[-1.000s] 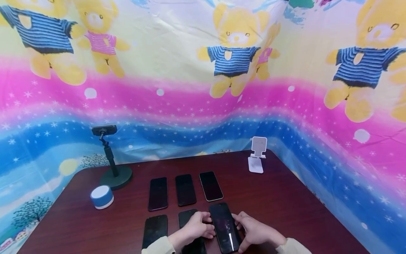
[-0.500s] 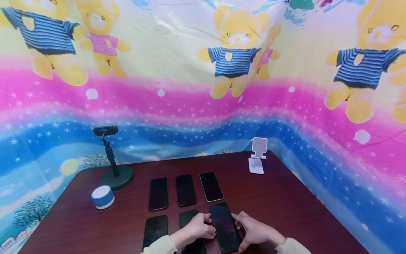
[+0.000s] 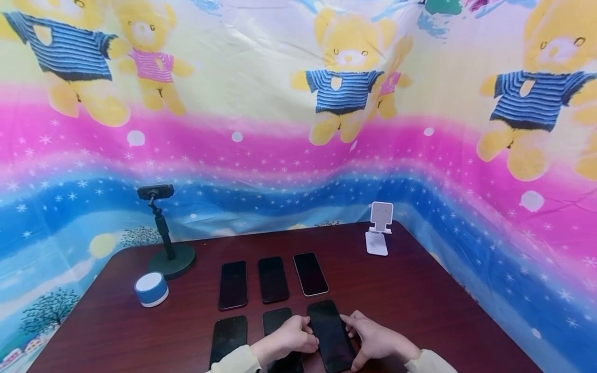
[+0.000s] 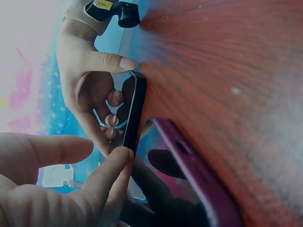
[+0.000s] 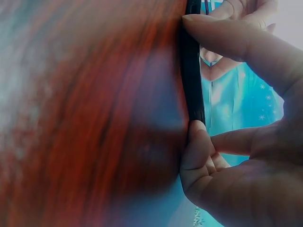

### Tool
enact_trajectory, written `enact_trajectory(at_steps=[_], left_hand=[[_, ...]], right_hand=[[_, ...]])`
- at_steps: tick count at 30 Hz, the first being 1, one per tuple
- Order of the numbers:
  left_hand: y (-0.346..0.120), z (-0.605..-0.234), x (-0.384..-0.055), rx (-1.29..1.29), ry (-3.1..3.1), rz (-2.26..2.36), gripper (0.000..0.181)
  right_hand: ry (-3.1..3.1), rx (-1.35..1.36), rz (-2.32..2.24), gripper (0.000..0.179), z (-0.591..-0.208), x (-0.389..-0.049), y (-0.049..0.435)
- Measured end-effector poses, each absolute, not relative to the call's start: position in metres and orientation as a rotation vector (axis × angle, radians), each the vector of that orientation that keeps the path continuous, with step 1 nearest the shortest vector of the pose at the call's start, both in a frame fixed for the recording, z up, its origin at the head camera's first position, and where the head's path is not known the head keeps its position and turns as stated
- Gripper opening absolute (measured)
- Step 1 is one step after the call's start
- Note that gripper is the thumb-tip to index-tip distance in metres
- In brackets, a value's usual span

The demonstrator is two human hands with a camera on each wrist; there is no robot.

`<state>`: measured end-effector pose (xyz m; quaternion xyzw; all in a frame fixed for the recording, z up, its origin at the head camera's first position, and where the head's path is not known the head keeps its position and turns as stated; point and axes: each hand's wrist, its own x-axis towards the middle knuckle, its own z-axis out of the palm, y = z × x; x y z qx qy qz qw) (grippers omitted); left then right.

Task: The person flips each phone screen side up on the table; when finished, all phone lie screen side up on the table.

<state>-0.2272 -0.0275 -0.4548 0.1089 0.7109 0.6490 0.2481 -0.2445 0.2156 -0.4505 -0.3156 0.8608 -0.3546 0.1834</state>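
Note:
A black smartphone [image 3: 330, 335] lies screen up between both hands at the table's near side. My left hand [image 3: 295, 334] holds its left long edge with the fingertips, reaching across another black phone [image 3: 276, 314] that it partly hides. On the opposite side, my right hand [image 3: 373, 335] grips the right edge, thumb near the close corner and fingers farther up. The right wrist view shows the right thumb and fingers against the phone's thin dark side [image 5: 191, 80]. In the left wrist view, a purple-edged phone [image 4: 189, 165] lies beneath the left hand.
Three phones form a far row: left [image 3: 232, 285], middle [image 3: 273, 280] and right [image 3: 310, 274]. One more phone [image 3: 228, 339] lies near left. A blue-and-white cylinder [image 3: 151, 290], a dark-green stand [image 3: 171, 261] and a white phone stand [image 3: 377, 242] stand farther out on the brown table [image 3: 420, 290].
The held phone's far end has shifted slightly toward me, and the bright glare on its screen has gone. My left hand has slid a little toward me; the right has barely moved.

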Motion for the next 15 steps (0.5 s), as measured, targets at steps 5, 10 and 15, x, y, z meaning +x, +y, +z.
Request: enact_trajectory(at_steps=[5, 10, 15], left_hand=[[-0.0278, -0.4545, -0.2270, 0.306, 1.932, 1.761, 0.062], [-0.0266, -0.4547, -0.2285, 0.302, 1.949, 1.766, 0.054], [-0.0258, -0.4552, -0.2294, 0.295, 1.953, 1.771, 0.052]], right_hand=[[2.417, -0.883, -0.998, 0.101, -0.4487, -0.2435, 0.2159], [2.436, -0.905, -0.997, 0.103, -0.4479, -0.2428, 0.2148], [2.441, -0.891, -0.986, 0.103, -0.4477, -0.2430, 0.2137]])
